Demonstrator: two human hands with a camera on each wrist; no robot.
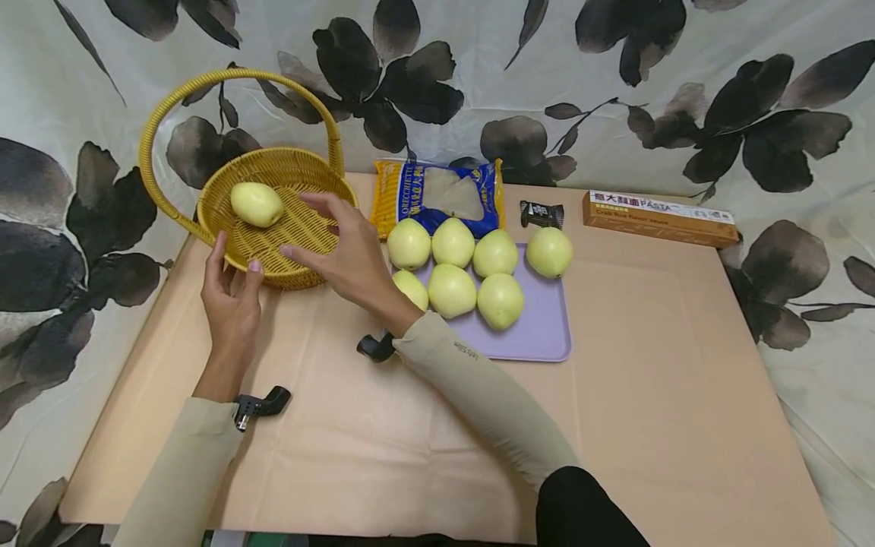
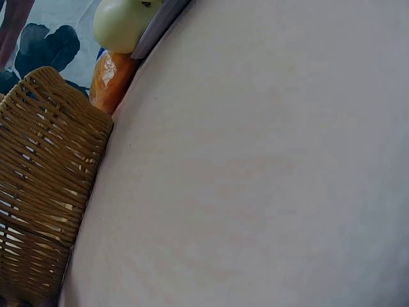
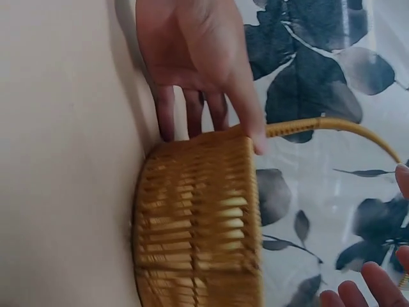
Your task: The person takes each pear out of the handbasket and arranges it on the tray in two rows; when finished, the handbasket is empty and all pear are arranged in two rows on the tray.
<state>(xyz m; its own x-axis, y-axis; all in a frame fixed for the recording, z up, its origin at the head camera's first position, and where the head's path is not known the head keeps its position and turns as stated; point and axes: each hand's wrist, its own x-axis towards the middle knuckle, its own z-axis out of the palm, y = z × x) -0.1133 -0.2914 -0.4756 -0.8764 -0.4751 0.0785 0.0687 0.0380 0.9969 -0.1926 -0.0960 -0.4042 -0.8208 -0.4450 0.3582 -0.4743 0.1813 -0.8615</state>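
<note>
A yellow wicker basket (image 1: pixel 294 279) with a tall arched handle stands at the table's left rear, one pale green fruit (image 1: pixel 257 204) inside. My left hand (image 1: pixel 231 311) rests against the basket's near left side; in the right wrist view its fingers lie straight along the wicker, with the thumb at the rim. Over the right part of the basket, my right hand (image 1: pixel 352 254) has thumb and fingers spread apart and holds nothing. Several similar round fruits (image 1: pixel 452 291) sit on a lilac tray (image 1: pixel 540 334) to the right, partly hidden by my right forearm.
A blue and yellow bag of orecchiette pasta (image 1: pixel 444 194) lies behind the tray. To its right are a small black packet (image 1: pixel 542 214) and a long orange-brown pasta box (image 1: pixel 659 219). A floral cloth (image 1: pixel 533 91) hangs behind the table (image 1: pixel 656 395).
</note>
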